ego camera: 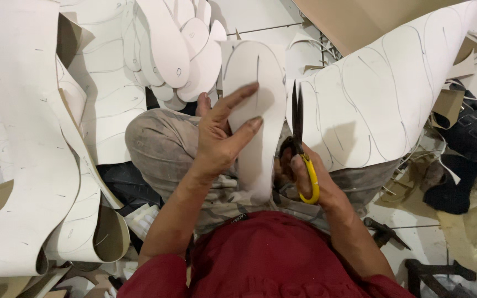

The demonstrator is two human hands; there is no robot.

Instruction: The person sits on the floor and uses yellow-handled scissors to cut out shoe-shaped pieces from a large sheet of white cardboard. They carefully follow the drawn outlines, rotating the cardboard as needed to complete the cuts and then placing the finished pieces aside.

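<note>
Left hand (219, 135) pinches a white sole cutout (258, 105); right hand (310, 179) grips yellow-handled scissors (299, 143), blades closed

**Matt board, dark steel, glossy plastic**

The white sole-shaped cutout (258, 105) looks like matt, smooth board. The scissors (298, 138) have dark, dull metal blades and glossy yellow plastic-coated handles. The large white pencilled sheet (382, 94) shows a brown, cardboard-like backing.

- We cannot see the lower end of the white sole cutout (258, 110), covered by the left hand (219, 138).
- The right hand (310, 182) hides the scissors' (299, 143) second handle.
- The marked white sheet (382, 94) is cut off at the top edge.
</note>
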